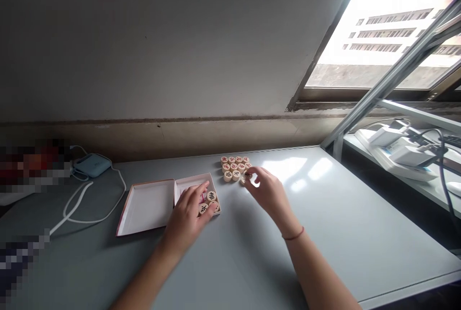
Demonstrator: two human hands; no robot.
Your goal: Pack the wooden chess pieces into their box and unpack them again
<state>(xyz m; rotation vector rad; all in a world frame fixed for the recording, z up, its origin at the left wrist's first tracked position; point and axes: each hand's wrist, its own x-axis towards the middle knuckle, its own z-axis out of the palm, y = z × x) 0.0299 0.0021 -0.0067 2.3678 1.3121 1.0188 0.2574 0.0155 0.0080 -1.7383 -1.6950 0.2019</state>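
Note:
Rows of round wooden Chinese chess pieces [234, 167] stand close together on the grey table, with red characters at the back and black ones in the front row. At the right end of that front row my right hand [268, 193] pinches a chess piece [247, 174] between thumb and fingertips, which partly cover it. A pale disc edge shows just below the fingertips. My left hand [187, 211] hovers over the open box [216, 185], fingers apart and gripping nothing. Inside the box lie several loose chess pieces [212, 196], some hidden by this hand.
The box's hinged lid [147, 206] lies flat to the left. Beyond it are a white cable [124, 190] and a blue device [91, 165]. A metal frame [382, 86] and a shelf with power adapters [403, 151] stand at the right, by the window.

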